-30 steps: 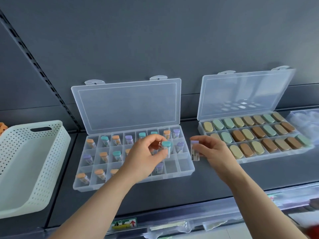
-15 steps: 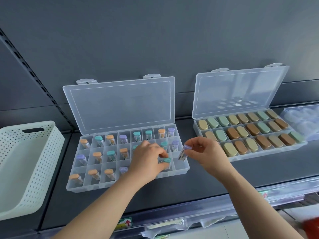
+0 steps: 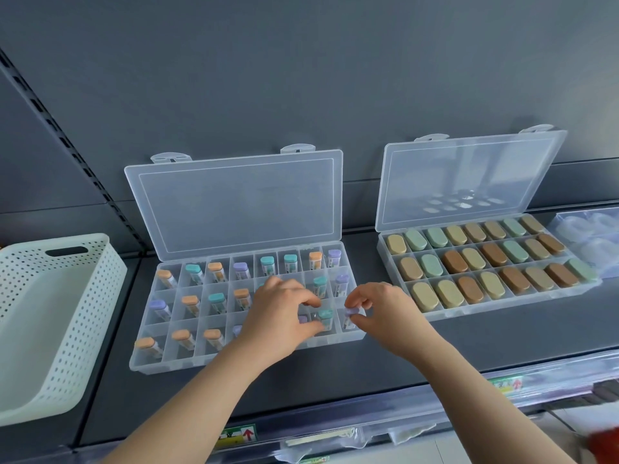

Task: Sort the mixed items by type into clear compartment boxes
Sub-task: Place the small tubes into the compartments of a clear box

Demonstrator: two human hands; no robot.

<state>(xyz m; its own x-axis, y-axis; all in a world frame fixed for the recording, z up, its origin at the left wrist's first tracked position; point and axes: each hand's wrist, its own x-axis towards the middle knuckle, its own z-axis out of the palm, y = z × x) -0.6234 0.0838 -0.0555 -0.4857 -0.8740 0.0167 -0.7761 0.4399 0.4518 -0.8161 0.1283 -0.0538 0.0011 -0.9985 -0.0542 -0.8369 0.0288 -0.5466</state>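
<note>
Fingers of the right hand pinch a purple-capped tube at the front-right cell of the compartment box; the left hand pinches a teal-capped tube one cell inward; both look light, rigid and slick, so best held at the cap; dark shelf beneath; perforated basket at left; grey wall behind.

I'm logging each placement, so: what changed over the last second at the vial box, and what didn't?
The left hand lowered its teal-capped vial into a front-row compartment of the vial box. The right hand carried its purple-capped vial from beside the box into the front right corner compartment. Neither grip has let go. The other vials, oval-case box and basket stayed put.
</note>
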